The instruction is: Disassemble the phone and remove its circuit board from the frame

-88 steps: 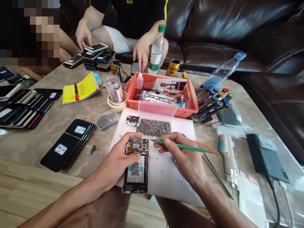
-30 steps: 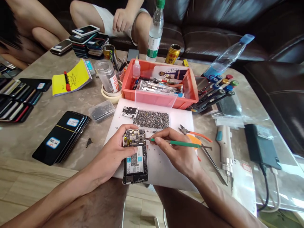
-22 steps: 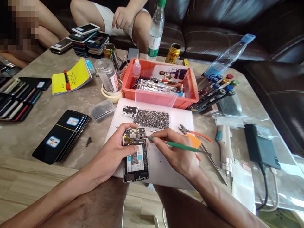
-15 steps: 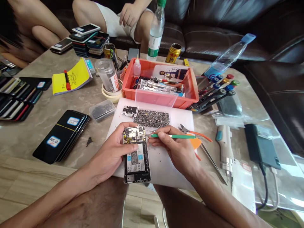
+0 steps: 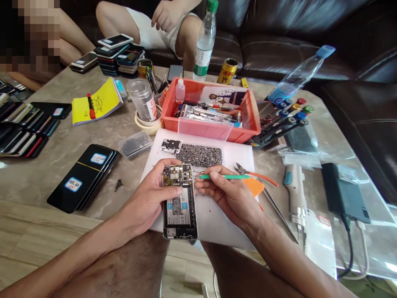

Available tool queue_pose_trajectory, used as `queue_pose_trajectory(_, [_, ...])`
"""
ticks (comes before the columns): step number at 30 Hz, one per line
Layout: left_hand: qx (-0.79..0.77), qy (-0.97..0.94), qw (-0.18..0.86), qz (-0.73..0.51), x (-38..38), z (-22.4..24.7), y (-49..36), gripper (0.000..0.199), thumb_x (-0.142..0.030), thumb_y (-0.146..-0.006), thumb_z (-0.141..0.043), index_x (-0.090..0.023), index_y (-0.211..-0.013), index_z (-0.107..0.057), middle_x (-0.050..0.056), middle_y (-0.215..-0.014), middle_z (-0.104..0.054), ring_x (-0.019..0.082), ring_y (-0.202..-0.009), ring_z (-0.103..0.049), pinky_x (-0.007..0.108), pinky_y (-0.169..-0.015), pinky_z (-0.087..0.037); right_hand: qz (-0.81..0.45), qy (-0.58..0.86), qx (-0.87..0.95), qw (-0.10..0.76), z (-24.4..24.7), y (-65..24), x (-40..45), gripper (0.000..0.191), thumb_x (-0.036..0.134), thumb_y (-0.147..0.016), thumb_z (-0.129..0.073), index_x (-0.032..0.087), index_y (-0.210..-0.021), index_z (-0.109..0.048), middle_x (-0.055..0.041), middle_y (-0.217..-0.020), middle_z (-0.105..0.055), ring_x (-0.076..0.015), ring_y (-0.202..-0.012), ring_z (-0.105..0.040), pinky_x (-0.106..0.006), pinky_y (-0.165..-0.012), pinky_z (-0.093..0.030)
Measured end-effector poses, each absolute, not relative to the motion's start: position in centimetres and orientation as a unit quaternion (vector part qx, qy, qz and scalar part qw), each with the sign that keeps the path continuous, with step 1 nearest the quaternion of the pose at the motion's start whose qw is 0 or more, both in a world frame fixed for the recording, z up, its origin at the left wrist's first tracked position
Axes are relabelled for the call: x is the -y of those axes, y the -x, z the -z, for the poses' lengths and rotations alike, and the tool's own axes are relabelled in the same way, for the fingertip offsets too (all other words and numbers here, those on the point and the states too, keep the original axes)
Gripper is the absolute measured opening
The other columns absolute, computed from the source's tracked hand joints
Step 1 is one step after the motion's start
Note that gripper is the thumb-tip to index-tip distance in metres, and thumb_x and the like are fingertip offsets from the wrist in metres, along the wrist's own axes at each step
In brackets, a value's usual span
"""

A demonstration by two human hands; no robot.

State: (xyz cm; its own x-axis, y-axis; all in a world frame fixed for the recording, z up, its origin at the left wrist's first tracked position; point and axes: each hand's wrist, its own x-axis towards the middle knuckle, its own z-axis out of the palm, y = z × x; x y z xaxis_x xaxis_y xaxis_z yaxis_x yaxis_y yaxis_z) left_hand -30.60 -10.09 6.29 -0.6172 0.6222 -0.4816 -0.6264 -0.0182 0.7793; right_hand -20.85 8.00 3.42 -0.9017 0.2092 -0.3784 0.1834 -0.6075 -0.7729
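The left hand (image 5: 151,190) is gripping an opened smartphone (image 5: 190,232), circuit board (image 5: 177,174) and battery (image 5: 178,217) still fitted, the right hand (image 5: 228,191) pinching a green-handled tool (image 5: 236,177).

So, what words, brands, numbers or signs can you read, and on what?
"vivo", sideways, on the battery in the opened phone.
"100", probably, on the label of the clear jar.
Everything else is too small or blurred, including the writing on the black phones, green-capped bottle, gold can and yellow notebook.

The green tool (image 5: 232,176) looks smooth, the sofa (image 5: 279,29) glossy.
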Motion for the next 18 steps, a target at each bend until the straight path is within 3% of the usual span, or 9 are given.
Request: queue_pose_trajectory(18, [-0.633,-0.054,0.386,-0.669,10.17,-5.85,30.81,0.052,-0.018,-0.075,-0.081,-0.028,-0.121,-0.06,-0.005,-0.09,-0.065,0.013,-0.078,-0.055,0.023,-0.068,-0.045,-0.884,0.21,0.416,0.008,-3.35,21.14,-7.89,0.029,0.042,-0.083,-0.09,0.02,-0.091,-0.072,-0.0057,-0.089,-0.084,-0.0149,-0.083,-0.081,-0.021,-0.077,-0.065])
